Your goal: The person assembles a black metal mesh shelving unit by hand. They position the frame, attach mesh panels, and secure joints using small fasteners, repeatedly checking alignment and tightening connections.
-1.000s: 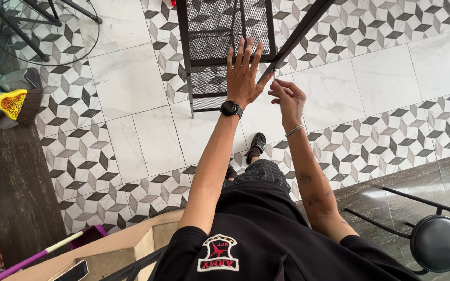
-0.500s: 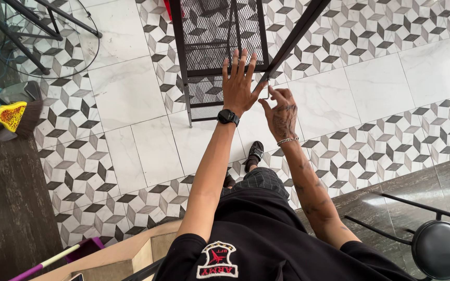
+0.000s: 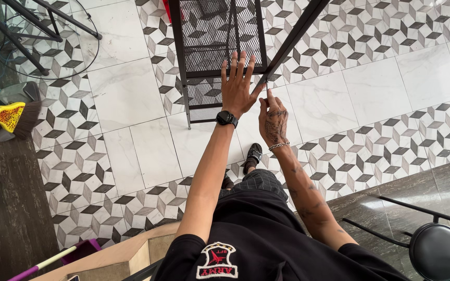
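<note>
A black metal rack with mesh shelves (image 3: pixel 209 31) stands on the tiled floor ahead of me. My left hand (image 3: pixel 238 86), with a black watch (image 3: pixel 225 118) on its wrist, lies flat with fingers spread against the rack's front rail. My right hand (image 3: pixel 273 120), tattooed and with a bracelet, is pinched on a small thin metal piece (image 3: pixel 266 85). That piece sits at the corner where a slanting black bar (image 3: pixel 298 28) meets the rail. What kind of piece it is I cannot tell.
A yellow broom (image 3: pixel 14 115) and a grey dustpan (image 3: pixel 16 91) lie at the left by dark stand legs (image 3: pixel 27 31). A round black stool (image 3: pixel 437 251) is at the lower right. A wooden box edge (image 3: pixel 115 250) and a purple handle (image 3: pixel 42 260) are at the lower left.
My right hand has turned over and moved up to the rack's corner, now back-up with fingers pointing at the joint. My left hand has stayed pressed on the rail.
</note>
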